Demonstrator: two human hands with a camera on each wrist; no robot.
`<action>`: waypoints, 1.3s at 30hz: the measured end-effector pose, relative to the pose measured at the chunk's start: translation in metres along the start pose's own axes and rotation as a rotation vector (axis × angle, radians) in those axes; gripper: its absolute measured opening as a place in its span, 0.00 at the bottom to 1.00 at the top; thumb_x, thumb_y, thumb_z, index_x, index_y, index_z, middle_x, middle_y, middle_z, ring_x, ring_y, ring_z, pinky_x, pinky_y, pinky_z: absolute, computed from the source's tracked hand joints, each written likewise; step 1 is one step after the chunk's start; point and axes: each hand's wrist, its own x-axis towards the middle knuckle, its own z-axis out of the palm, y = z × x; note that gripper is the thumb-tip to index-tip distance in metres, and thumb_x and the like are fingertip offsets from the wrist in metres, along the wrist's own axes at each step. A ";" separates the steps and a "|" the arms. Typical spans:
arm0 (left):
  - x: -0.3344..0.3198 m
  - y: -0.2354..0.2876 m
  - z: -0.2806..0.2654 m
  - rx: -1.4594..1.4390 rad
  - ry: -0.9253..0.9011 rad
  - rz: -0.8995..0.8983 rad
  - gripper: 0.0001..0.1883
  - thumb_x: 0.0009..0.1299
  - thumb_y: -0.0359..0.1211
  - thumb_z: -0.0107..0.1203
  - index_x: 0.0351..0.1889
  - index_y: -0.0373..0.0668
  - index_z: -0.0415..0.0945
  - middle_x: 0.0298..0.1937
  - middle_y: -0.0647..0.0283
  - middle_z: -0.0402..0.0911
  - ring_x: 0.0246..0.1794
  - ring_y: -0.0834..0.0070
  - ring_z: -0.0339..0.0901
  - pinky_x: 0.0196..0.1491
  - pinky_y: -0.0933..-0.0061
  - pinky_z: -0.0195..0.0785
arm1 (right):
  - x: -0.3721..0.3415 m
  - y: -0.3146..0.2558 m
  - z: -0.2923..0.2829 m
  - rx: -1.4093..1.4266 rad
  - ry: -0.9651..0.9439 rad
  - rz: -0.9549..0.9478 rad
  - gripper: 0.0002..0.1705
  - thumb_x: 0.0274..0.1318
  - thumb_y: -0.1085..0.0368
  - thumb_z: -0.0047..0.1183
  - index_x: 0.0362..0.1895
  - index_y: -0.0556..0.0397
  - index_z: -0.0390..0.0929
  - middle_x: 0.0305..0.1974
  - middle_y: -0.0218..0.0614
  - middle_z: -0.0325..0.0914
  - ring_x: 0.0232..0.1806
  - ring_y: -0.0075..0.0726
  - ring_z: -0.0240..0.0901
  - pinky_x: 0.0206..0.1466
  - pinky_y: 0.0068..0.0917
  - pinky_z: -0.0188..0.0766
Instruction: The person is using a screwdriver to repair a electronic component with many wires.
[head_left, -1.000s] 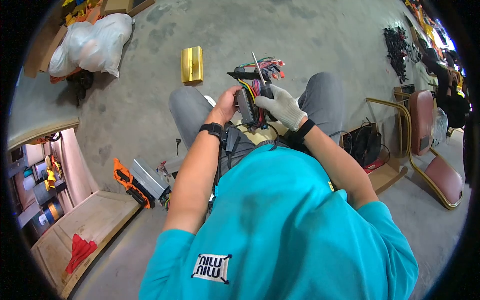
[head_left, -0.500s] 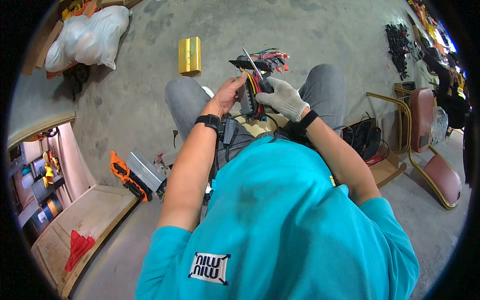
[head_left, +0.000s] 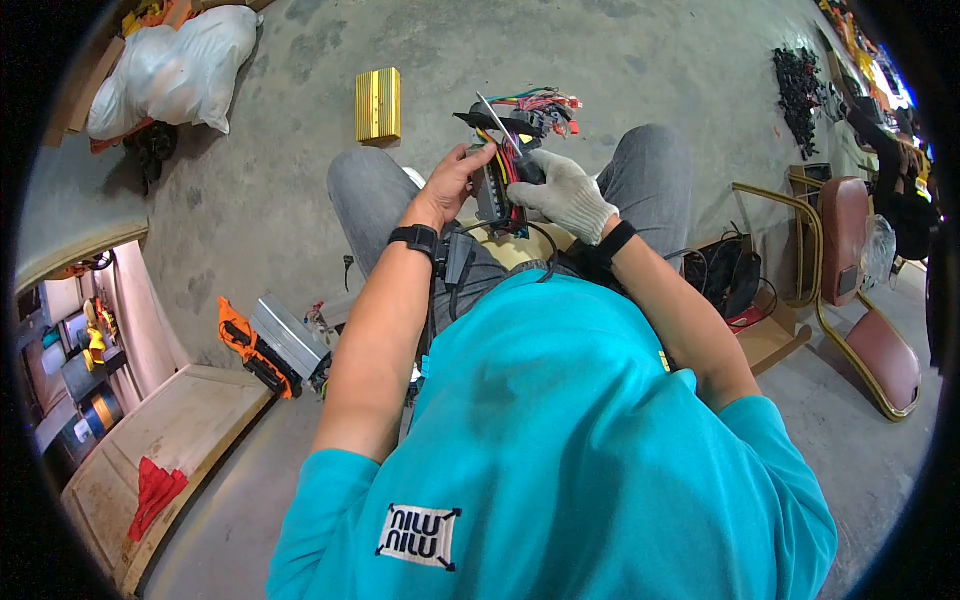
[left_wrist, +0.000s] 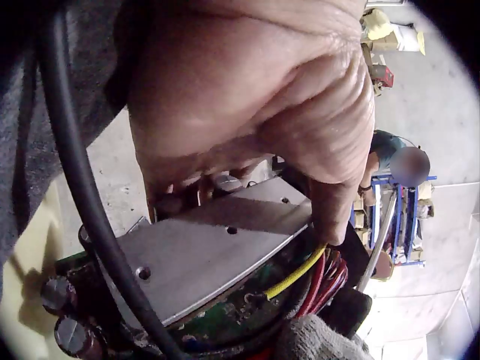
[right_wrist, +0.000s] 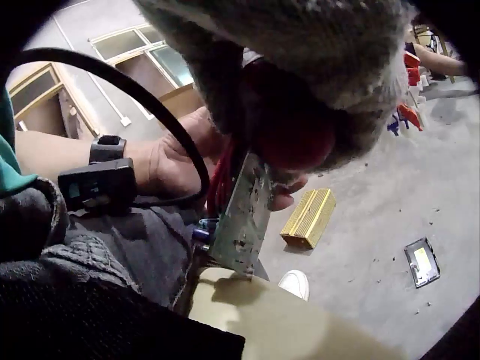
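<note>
My bare left hand (head_left: 455,185) grips a circuit board (right_wrist: 247,217) with a grey metal plate (left_wrist: 202,240) along its side. Its thumb presses at the plate's end, beside a yellow wire (left_wrist: 296,274) and red wires (left_wrist: 319,285); the other fingers go behind the plate. A screwdriver (head_left: 527,168) with a dark handle is held in my gloved right hand (head_left: 570,195), its shaft slanting up and left across the wires. Beyond both hands, a bundle of coloured wires with red connectors (head_left: 550,108) spreads from a black panel (head_left: 490,124).
A gold ribbed metal case (head_left: 378,105) lies on the floor ahead. To the left are an orange-and-silver device (head_left: 275,345) and a wooden board (head_left: 190,410) with a red cloth (head_left: 155,495). A chair (head_left: 845,240) and an open cardboard box (head_left: 775,340) stand at right.
The screwdriver's tip has swung left and slightly upward. My left hand has shifted up along the board, its thumb now nearer the wires. The right hand still holds the screwdriver.
</note>
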 end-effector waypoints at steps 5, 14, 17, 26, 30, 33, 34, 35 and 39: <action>0.005 0.000 -0.008 -0.021 -0.086 -0.006 0.27 0.75 0.54 0.61 0.59 0.44 0.75 0.53 0.65 0.81 0.53 0.73 0.76 0.57 0.65 0.66 | 0.007 0.011 0.005 -0.051 0.002 -0.044 0.27 0.51 0.54 0.63 0.51 0.60 0.81 0.33 0.53 0.83 0.34 0.47 0.84 0.41 0.40 0.77; 0.004 0.004 -0.002 -0.014 -0.044 -0.009 0.20 0.76 0.50 0.60 0.55 0.47 0.80 0.47 0.68 0.84 0.48 0.75 0.79 0.54 0.64 0.68 | 0.002 0.001 -0.002 -0.044 -0.043 0.065 0.30 0.51 0.54 0.64 0.53 0.63 0.78 0.30 0.49 0.82 0.31 0.41 0.82 0.39 0.37 0.76; 0.009 0.000 -0.007 -0.017 -0.094 -0.015 0.18 0.76 0.49 0.59 0.54 0.48 0.81 0.46 0.68 0.85 0.48 0.75 0.79 0.54 0.65 0.68 | -0.001 -0.009 -0.005 -0.041 -0.053 0.089 0.30 0.50 0.55 0.64 0.53 0.61 0.78 0.32 0.50 0.82 0.34 0.44 0.83 0.41 0.38 0.77; 0.009 -0.002 -0.011 -0.019 -0.158 0.012 0.17 0.75 0.48 0.58 0.54 0.50 0.82 0.46 0.69 0.85 0.47 0.75 0.79 0.55 0.64 0.67 | 0.002 -0.005 -0.001 -0.164 0.042 -0.078 0.27 0.51 0.56 0.62 0.55 0.56 0.78 0.36 0.53 0.82 0.39 0.54 0.82 0.45 0.43 0.76; 0.001 0.004 -0.002 0.000 -0.074 0.007 0.17 0.75 0.47 0.59 0.53 0.49 0.83 0.45 0.69 0.85 0.46 0.76 0.79 0.52 0.67 0.67 | 0.002 -0.007 -0.004 -0.164 0.008 -0.031 0.26 0.52 0.56 0.62 0.52 0.57 0.79 0.35 0.53 0.82 0.38 0.52 0.82 0.44 0.43 0.75; 0.003 0.004 -0.001 0.004 -0.085 0.015 0.21 0.72 0.46 0.62 0.54 0.43 0.82 0.42 0.67 0.83 0.40 0.77 0.76 0.48 0.69 0.66 | -0.002 -0.025 -0.013 -0.201 -0.053 0.068 0.24 0.53 0.55 0.63 0.50 0.58 0.80 0.35 0.51 0.83 0.37 0.50 0.82 0.43 0.42 0.75; 0.000 0.005 0.001 0.021 -0.075 0.020 0.21 0.72 0.47 0.62 0.54 0.42 0.82 0.42 0.68 0.83 0.40 0.77 0.76 0.48 0.69 0.66 | -0.001 -0.020 -0.015 -0.203 -0.012 0.028 0.24 0.54 0.54 0.62 0.49 0.58 0.81 0.35 0.50 0.83 0.37 0.49 0.82 0.43 0.41 0.76; -0.003 0.007 0.002 0.037 -0.064 0.025 0.22 0.72 0.47 0.62 0.55 0.42 0.83 0.42 0.68 0.83 0.39 0.77 0.76 0.47 0.68 0.66 | -0.002 -0.016 -0.017 -0.206 0.030 -0.012 0.24 0.55 0.53 0.62 0.49 0.58 0.81 0.34 0.50 0.83 0.37 0.48 0.83 0.43 0.40 0.76; -0.002 0.007 0.002 0.046 -0.056 0.031 0.22 0.72 0.48 0.62 0.55 0.42 0.83 0.42 0.68 0.83 0.39 0.77 0.76 0.47 0.68 0.66 | -0.013 -0.037 -0.037 -0.264 0.029 0.049 0.28 0.56 0.51 0.60 0.54 0.58 0.79 0.34 0.50 0.83 0.38 0.49 0.83 0.45 0.39 0.76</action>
